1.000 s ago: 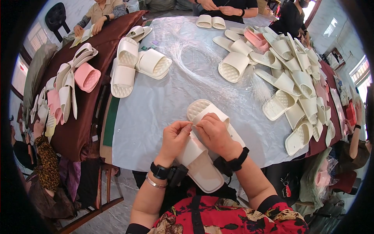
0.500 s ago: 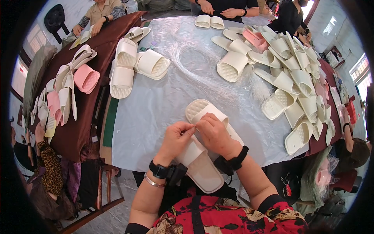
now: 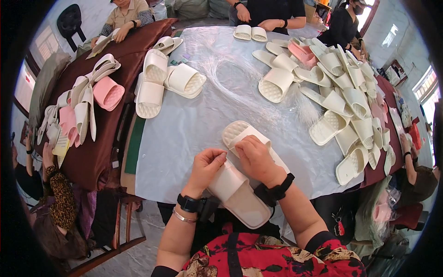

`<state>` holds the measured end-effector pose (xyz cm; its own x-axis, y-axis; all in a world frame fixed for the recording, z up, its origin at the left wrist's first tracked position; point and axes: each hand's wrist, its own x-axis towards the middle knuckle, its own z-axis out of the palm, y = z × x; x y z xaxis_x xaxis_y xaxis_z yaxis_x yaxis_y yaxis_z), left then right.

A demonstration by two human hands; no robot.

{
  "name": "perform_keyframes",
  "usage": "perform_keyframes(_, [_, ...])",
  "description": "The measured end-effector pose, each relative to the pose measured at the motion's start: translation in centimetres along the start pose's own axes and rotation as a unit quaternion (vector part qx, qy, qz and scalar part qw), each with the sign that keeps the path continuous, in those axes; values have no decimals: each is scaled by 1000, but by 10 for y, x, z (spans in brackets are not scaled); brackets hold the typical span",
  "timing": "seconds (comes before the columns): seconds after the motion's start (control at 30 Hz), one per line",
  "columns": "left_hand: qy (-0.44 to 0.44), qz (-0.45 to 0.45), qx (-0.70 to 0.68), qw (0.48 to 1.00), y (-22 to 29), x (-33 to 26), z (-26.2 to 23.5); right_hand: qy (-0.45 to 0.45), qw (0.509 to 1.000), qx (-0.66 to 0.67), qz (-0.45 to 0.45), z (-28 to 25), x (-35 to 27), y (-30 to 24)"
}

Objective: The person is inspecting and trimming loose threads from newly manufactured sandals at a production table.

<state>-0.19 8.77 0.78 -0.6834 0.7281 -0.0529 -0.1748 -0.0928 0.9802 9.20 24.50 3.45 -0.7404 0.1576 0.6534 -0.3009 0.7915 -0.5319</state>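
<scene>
Just in front of me, two cream slippers lie side by side, turned opposite ways. My left hand is closed, thumb and forefinger pinched together, over the strap end of the nearer slipper. Whatever is in that pinch is too small to make out. Closed as well, with its fingertips together, my right hand is over the strap of the farther slipper. Anything it holds is hidden by the fingers. Beyond the hands, a loose bundle of thin clear plastic strands curves across the plastic-covered table.
A heap of cream slippers with a few pink ones covers the table's right side. More cream slippers sit at the left. On a brown-covered table farther left lie cream and pink slippers. Several people work around the tables.
My two hands have drawn slightly apart, both still pinched. The whole view has shifted a little, and the nearer slipper has barely moved.
</scene>
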Motion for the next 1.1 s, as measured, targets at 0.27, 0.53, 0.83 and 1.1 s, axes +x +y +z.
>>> perform_keyframes(0.27, [70, -44, -90, 992, 3, 2, -4, -23, 999, -17, -21, -1, 2, -3])
perform_keyframes(0.53, [180, 70, 23, 981, 27, -24, -44, -24, 999, -10, -20, 2, 1, 0])
perform_keyframes(0.83, [230, 64, 86, 967, 30, -62, -60, -38, 999, -13, 25, -5, 5, -2])
perform_keyframes(1.1, [-124, 22, 281, 951, 47, -107, 34, -26, 998, -12, 49, -3, 9, -3])
